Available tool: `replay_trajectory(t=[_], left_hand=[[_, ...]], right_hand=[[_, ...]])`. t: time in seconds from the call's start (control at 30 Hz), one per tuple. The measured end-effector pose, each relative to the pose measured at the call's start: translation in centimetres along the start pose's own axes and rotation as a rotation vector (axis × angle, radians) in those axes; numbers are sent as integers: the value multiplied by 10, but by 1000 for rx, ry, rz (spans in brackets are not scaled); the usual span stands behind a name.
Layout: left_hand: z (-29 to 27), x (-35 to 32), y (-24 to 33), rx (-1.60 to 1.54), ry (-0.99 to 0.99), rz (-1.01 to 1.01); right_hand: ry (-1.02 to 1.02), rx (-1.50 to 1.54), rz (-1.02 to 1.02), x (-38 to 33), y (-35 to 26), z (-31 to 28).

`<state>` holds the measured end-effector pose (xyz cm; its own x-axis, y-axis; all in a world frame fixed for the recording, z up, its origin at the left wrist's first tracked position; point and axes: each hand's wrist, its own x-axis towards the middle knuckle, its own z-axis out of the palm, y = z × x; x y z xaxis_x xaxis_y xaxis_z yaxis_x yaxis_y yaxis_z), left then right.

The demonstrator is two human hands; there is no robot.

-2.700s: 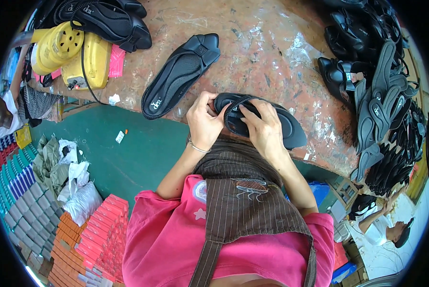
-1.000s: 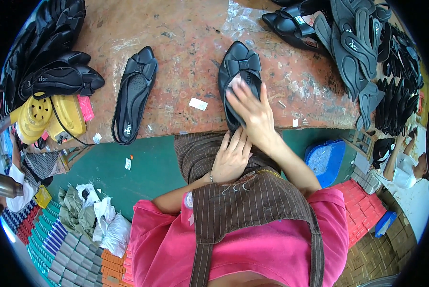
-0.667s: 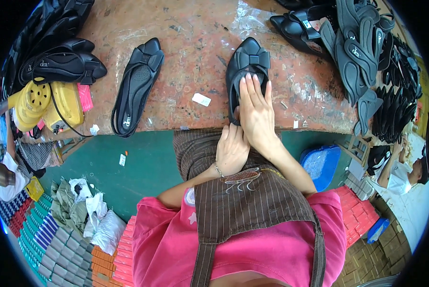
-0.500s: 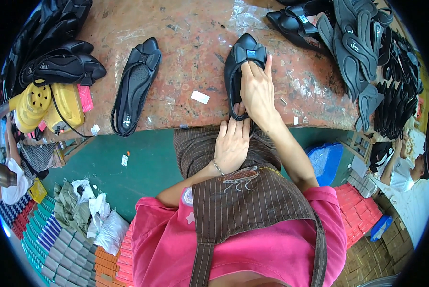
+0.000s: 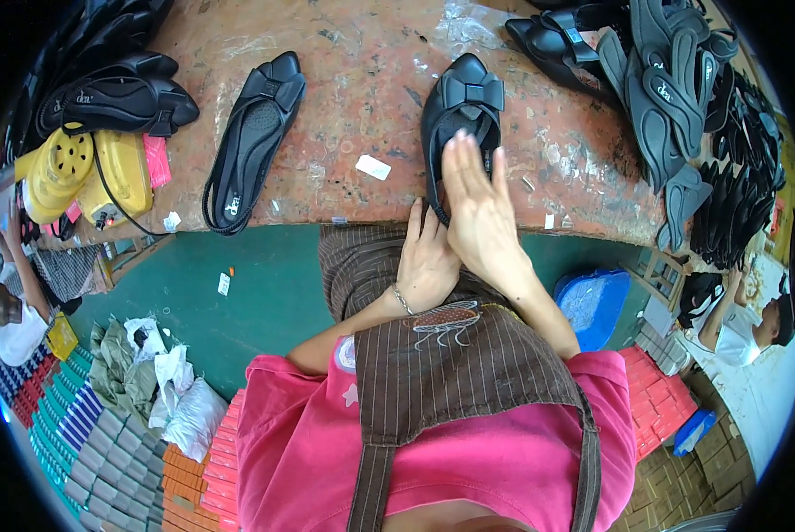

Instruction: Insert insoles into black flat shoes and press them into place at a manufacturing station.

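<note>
A black pointed flat shoe (image 5: 470,87) with a bow and a slingback strap lies toe away from me at the front of the table. My right hand (image 5: 482,213) rests over its heel half, fingers stretched out flat along the insole and covering part of it. At the table edge, my left hand (image 5: 428,263) has its fingers extended to the shoe's heel end; the right hand hides part of it. A similar black slingback shoe (image 5: 254,146) lies to the left, its insole facing up, with neither hand on it.
Grey insoles (image 5: 668,97) are heaped at the right beside a black bow shoe (image 5: 553,49). More black shoes (image 5: 118,93) are piled at the left, near a yellow clog (image 5: 61,173). A white label (image 5: 374,167) lies mid-table. A blue bin (image 5: 592,306) sits below the table.
My right hand has drawn back from under the bow toward the heel, uncovering the front of the insole. The blue label seen at the bow no longer shows. My left hand stays by the heel.
</note>
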<state>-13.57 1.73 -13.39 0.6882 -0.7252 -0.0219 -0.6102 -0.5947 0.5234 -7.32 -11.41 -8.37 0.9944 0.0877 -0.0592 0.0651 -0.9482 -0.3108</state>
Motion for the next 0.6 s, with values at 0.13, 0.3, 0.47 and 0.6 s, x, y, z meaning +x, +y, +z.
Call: replay_trajectory(t=[0.13,0.3,0.47,0.6], left_hand=[[-4,5,1,104,53,6],[-7,9,-2,-24,-86,-37],[-3,8,-3,103,-74,-15],[-26,7,-1,84,-106,-35]], right_hand=[[-197,2,108,16,2,-3],[279,-322,-27,29,15,24],[4,-202,87,34,23,38],[151,-307,-20,37,17,32]])
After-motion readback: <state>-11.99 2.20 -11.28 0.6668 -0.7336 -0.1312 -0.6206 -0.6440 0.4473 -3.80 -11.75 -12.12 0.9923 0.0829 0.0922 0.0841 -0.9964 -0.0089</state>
